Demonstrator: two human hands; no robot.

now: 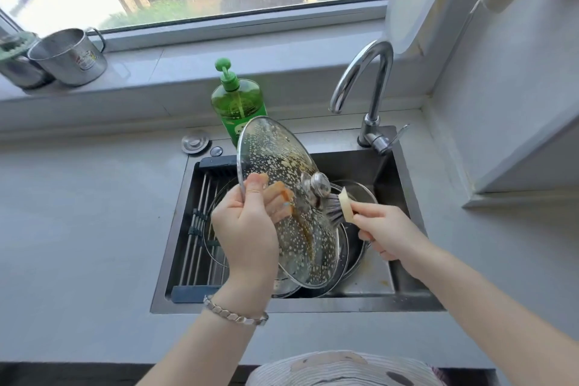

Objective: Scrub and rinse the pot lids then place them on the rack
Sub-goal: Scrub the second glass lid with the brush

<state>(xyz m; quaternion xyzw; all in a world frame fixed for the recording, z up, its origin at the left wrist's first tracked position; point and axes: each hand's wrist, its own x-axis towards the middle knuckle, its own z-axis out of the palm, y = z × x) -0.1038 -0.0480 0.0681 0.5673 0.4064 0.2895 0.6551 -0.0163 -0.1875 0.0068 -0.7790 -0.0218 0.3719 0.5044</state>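
A glass pot lid (275, 160) with a steel rim and knob, spotted with greasy residue, is tilted on edge over the sink. My left hand (247, 229) grips its left rim, thumb in front and fingers behind the glass. My right hand (388, 232) holds a dish brush (340, 207) with a pale head, and its bristles press against the lid just below the knob. More lids (354, 247) lie stacked in the sink behind the held one. A roll-up rack (200, 229) of steel bars spans the sink's left part.
A green dish soap bottle (236, 103) stands behind the sink (404, 197). The chrome faucet (366, 88) arches at the back right, with no water running. Two steel cups (67, 56) sit on the window sill at left. Grey counter lies on both sides.
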